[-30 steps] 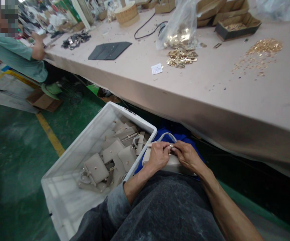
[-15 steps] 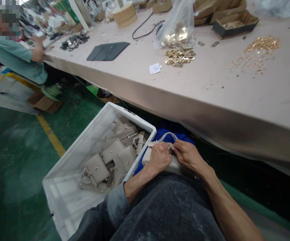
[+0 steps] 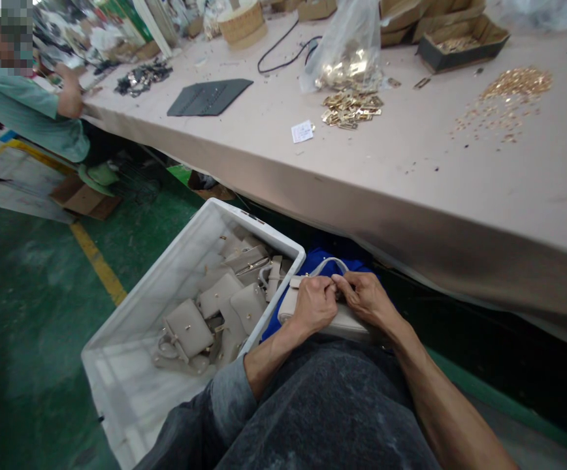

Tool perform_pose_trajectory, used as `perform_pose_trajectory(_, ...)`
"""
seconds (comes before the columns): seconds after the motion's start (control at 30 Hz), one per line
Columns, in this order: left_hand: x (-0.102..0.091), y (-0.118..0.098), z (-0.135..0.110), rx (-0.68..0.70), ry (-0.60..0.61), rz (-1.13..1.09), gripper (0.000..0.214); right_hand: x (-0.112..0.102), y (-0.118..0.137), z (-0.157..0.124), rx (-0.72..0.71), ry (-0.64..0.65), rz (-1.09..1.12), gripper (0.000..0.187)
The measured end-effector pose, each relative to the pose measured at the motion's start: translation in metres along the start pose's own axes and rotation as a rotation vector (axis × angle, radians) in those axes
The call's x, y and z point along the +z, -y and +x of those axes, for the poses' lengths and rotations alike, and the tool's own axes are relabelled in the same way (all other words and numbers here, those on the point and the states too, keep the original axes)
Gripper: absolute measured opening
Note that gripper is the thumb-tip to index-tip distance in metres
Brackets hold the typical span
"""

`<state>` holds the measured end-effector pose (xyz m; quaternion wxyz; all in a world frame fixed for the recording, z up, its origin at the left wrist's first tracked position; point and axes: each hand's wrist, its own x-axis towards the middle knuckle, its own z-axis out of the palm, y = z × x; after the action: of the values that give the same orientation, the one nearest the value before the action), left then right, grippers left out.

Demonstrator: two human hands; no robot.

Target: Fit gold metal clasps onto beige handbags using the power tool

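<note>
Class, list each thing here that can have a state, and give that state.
Beige boxy handbag, handle raised.
Left grip, fingers curled on the handbag, exact hold hidden.
Right grip, likewise.
White rectangular plastic crate, open, partly filled.
Clear plastic bag, partly filled.
Dark-sided cardboard box, open, holding small pieces.
Flat gold metal pieces, heaped loose.
Black thin sheet, lying flat.

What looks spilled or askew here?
The small gold pieces on the table: loose, strays scattered from the pile; possibly deliberate. Bags in the white crate lie jumbled at mixed angles. The held bag shows no visible damage, though partly covered.
</note>
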<state>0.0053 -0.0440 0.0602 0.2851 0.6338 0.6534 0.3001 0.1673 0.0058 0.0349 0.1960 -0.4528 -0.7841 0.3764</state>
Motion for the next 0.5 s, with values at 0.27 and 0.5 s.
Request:
perform_pose_trajectory(0.27,0.002,0.013,0.012,-0.142,0.089,-0.15,0.018,-0.003,-0.005,0.002,-0.032,-0.008,0.074,0.039)
perform_pose_trajectory(0.5,0.003,0.012,0.022,-0.249,0.338,-0.48,0.02,-0.018,0.002,0.006,0.087,-0.095,0.231,0.045)
